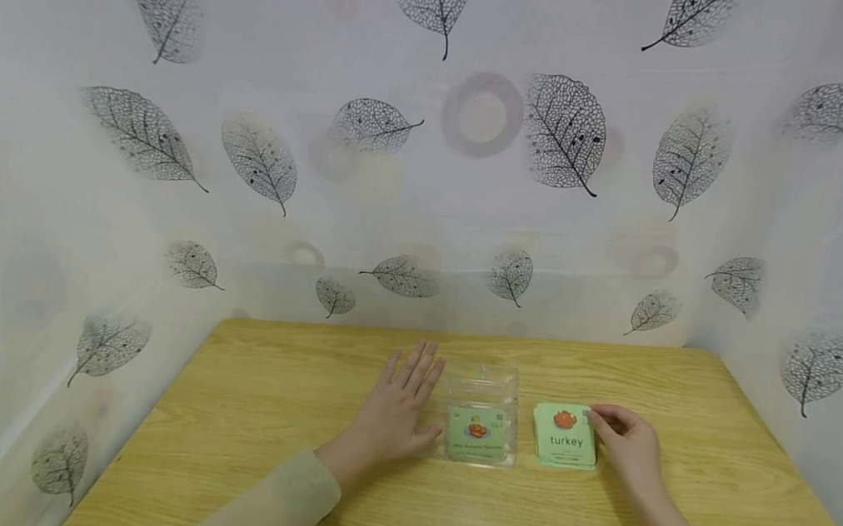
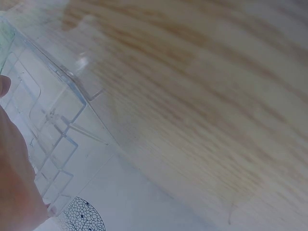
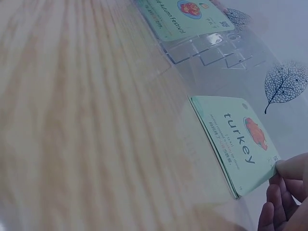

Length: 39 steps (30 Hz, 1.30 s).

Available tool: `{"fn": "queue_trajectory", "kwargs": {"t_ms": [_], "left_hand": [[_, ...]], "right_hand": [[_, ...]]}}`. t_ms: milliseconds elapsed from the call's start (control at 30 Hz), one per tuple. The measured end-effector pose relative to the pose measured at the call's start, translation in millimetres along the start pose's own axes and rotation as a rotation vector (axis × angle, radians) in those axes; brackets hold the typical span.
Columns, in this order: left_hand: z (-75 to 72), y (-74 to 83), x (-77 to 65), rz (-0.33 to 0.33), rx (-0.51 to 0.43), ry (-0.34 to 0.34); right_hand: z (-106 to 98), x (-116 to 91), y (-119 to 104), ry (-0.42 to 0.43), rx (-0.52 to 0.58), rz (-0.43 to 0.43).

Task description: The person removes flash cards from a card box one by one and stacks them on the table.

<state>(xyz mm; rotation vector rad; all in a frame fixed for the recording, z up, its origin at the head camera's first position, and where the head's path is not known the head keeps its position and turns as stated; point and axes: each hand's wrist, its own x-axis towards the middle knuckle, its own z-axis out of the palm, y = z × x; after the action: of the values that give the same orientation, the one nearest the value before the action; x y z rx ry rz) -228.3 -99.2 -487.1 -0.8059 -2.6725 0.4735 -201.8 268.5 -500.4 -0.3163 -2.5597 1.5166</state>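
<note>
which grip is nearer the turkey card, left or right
Right. The right grip pinches the turkey card at its upper right corner; the left grip is farther left, beyond the clear holder.

Honestly can't tell if it's a home or a studio, but it's some screened-off table nook, with pale leaf-print sheeting (kinda shower-curtain-ish) along the back and both sides of a wood-grain table.

Table: box left of card stack | card in box | left hand left of box | right hand at stack's right edge
</note>
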Motion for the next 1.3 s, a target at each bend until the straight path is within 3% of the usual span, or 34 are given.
{"fn": "queue_trajectory", "kwargs": {"t_ms": [467, 1300], "left_hand": [[-2.7, -0.3, 0.2, 0.001, -0.055, 0.003], [-3.4, 0.2, 0.0, -0.002, -0.044, -0.009]], "right_hand": [[1.0, 1.2, 1.2, 0.042, -0.050, 0.024], [3.5, 6.5, 3.4, 0.095, -0.059, 0.016]]}}
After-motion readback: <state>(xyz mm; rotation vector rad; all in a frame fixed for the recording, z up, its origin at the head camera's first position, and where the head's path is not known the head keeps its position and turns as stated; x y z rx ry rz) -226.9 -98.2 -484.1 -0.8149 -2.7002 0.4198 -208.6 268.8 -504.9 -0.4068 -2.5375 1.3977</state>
